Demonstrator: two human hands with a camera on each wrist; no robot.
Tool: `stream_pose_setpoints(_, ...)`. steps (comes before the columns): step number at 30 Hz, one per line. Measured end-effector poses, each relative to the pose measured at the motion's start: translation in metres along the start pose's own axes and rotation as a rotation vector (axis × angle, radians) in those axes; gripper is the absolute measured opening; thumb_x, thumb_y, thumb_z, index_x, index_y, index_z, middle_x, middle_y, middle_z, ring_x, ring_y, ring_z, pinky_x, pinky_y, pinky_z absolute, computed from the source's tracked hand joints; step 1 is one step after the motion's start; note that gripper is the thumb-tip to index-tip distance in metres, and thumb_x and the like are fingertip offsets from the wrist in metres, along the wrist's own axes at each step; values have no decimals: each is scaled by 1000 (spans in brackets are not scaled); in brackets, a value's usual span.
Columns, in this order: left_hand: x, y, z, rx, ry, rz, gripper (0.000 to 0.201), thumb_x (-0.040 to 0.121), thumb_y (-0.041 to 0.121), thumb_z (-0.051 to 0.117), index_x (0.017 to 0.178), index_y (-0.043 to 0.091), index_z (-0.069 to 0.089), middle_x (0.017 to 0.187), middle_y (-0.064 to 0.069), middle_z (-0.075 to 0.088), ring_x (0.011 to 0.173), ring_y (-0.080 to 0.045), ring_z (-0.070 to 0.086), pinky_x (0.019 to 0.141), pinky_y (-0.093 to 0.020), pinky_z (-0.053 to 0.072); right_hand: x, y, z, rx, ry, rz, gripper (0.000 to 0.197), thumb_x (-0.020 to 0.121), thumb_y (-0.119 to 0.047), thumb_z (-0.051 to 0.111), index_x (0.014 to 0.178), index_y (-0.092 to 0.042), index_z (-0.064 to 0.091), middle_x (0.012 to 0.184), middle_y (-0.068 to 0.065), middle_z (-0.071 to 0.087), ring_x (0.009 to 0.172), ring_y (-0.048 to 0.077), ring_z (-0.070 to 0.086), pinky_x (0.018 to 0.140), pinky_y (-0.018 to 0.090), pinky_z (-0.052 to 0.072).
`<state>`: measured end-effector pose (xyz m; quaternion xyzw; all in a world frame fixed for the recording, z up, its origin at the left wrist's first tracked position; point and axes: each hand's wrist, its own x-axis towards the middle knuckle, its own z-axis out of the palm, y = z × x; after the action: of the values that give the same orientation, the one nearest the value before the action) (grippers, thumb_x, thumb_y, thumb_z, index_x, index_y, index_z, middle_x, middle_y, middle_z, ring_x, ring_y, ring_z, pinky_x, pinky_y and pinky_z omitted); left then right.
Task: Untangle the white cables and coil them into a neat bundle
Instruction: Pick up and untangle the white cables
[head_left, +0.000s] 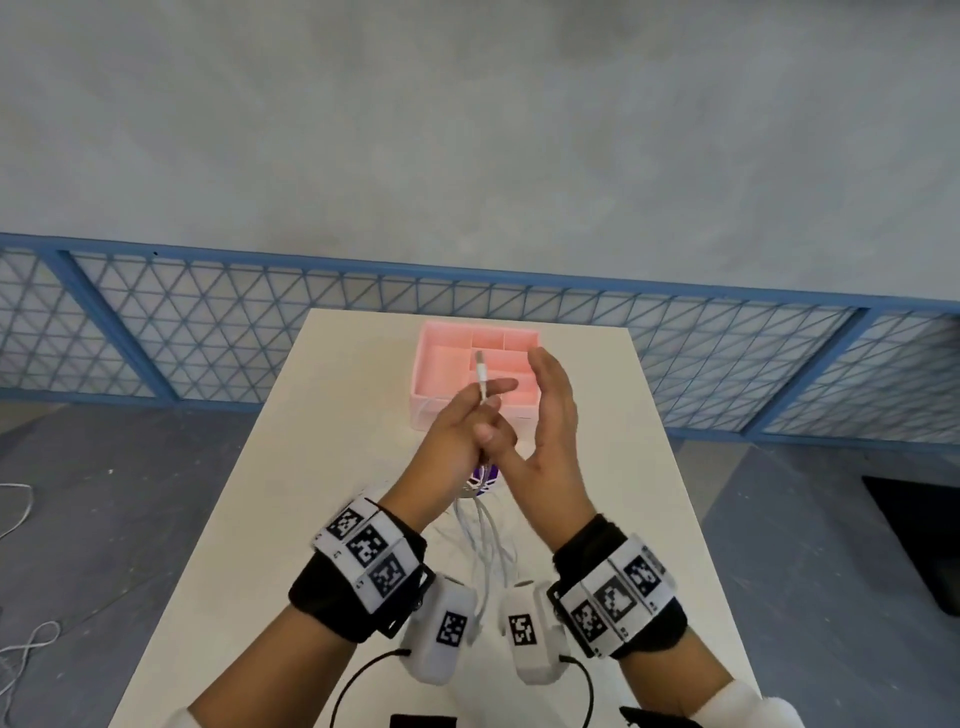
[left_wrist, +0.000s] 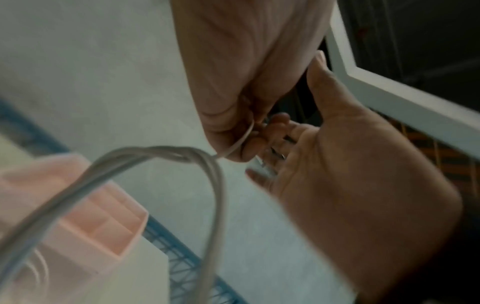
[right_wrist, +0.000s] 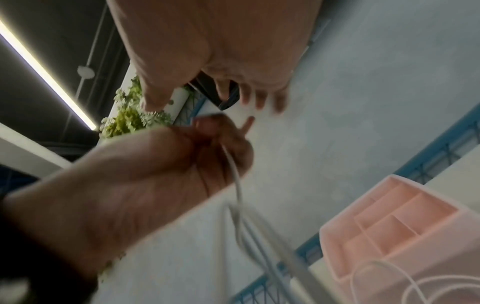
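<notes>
Mid-frame, left hand (head_left: 470, 423) fingers pinching the white cables (head_left: 482, 384) upright; right hand (head_left: 553, 415) fingers straight, pressed together, touching nothing.

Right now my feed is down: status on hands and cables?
Left hand grips cables. Right hand open beside it. Strands hang, uncoiled. Pink tray behind.

White cables (head_left: 485, 540) vanish inside the left hand (head_left: 462, 431); both wrist views blur.
</notes>
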<state>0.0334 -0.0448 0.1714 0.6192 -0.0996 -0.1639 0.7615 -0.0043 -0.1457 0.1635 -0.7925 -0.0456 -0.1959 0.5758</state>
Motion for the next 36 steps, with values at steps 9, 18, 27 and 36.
stream_pose_setpoints(9, 5, 22, -47, -379, 92, 107, 23, 100, 10, 28, 83, 20, 41, 91, -17, 74, 91, -31, 70, 90, -39, 55, -12, 51, -4, -237, -396, 207, 19, 82, -5, 58, 91, -18, 68, 84, -5, 67, 77, 6, 62, 72, 19, 47)
stream_pose_setpoints(18, 4, 0, -67, 157, 121, 14, 21, 99, 8, 32, 95, 19, 50, 76, 2, 74, 59, -6, 57, 61, -22, 52, 26, 48, -20, -529, -90, -83, 22, 78, -20, 60, 83, -38, 71, 109, -7, 63, 110, 13, 48, 104, 49, 29)
stream_pose_setpoints(27, -13, -1, -19, 13, 33, -105, 25, 98, 25, 39, 111, 13, 56, 48, 5, 46, 37, -10, 32, 38, -18, 29, 40, 10, 0, -149, -55, -95, 62, 75, 2, 64, 123, -31, 43, 149, 1, 24, 143, 11, 14, 111, 13, 20)
stream_pose_setpoints(36, -4, -14, -22, -58, 64, -11, 29, 98, 20, 38, 95, 17, 66, 51, 7, 33, 45, -8, 29, 45, -20, 26, 10, 24, 5, 485, -265, 398, 58, 77, -13, 48, 128, -37, 33, 86, -16, 71, 80, 12, 65, 80, 28, 53)
